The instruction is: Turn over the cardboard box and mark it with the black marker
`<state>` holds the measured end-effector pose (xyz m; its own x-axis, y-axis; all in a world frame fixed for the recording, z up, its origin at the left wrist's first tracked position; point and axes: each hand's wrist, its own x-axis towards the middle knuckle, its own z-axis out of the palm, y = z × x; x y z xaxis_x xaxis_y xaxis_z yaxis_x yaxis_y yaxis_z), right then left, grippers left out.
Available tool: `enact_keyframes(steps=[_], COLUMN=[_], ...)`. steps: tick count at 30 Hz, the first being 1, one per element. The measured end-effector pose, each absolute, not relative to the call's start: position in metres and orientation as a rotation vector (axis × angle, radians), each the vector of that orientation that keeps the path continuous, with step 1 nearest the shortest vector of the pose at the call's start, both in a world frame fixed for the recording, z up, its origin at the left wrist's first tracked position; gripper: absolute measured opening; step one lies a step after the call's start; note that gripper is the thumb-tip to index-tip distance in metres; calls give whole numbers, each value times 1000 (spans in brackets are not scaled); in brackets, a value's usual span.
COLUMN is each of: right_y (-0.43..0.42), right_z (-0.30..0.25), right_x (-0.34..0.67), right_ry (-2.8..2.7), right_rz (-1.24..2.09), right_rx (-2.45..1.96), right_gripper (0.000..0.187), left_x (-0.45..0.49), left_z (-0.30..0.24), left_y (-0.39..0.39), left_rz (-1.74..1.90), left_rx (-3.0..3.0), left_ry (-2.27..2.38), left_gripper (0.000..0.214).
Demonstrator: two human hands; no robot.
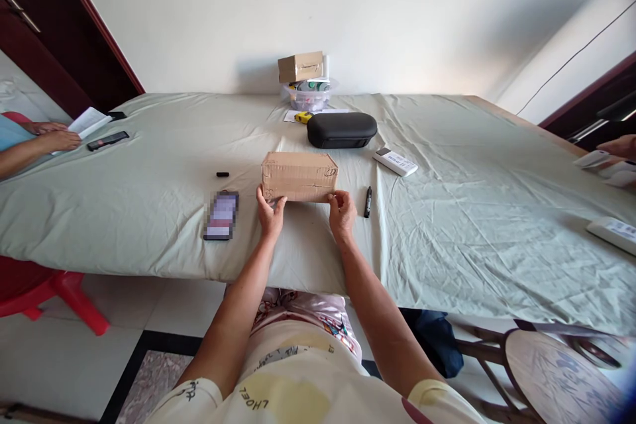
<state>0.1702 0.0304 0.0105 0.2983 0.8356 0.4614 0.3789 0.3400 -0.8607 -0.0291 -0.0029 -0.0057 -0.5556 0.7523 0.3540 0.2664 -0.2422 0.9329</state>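
Creased rectangular cardboard box (299,177), long axis left-right between left fingers (281,203) and right fingers (342,197), both clamped on its lower corners. Black marker (368,203) just right.

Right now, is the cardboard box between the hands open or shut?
Shut, as far as visible: the cardboard box shows flat top and front faces, no raised flap. Underside and far side hidden: cannot tell.
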Motion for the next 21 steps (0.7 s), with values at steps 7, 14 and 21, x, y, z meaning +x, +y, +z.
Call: enact_keyframes(steps=[7,14,21], right_y=[25,19,3], right_z=[15,9,9], right_x=[166,155,142], right_ry=[-1332,-1408,-1737], right_rz=[603,797,691], right_rx=[-1171,-984,-1037], right_gripper=[35,75,93], left_x=[-32,-33,-24], left_z=[-2,-1,-1], left_y=[-2,1,-6], left_rz=[1872,1855,1757], left_rx=[1135,1175,1196], left_ry=[1580,1466,1364], left_gripper=[78,108,119])
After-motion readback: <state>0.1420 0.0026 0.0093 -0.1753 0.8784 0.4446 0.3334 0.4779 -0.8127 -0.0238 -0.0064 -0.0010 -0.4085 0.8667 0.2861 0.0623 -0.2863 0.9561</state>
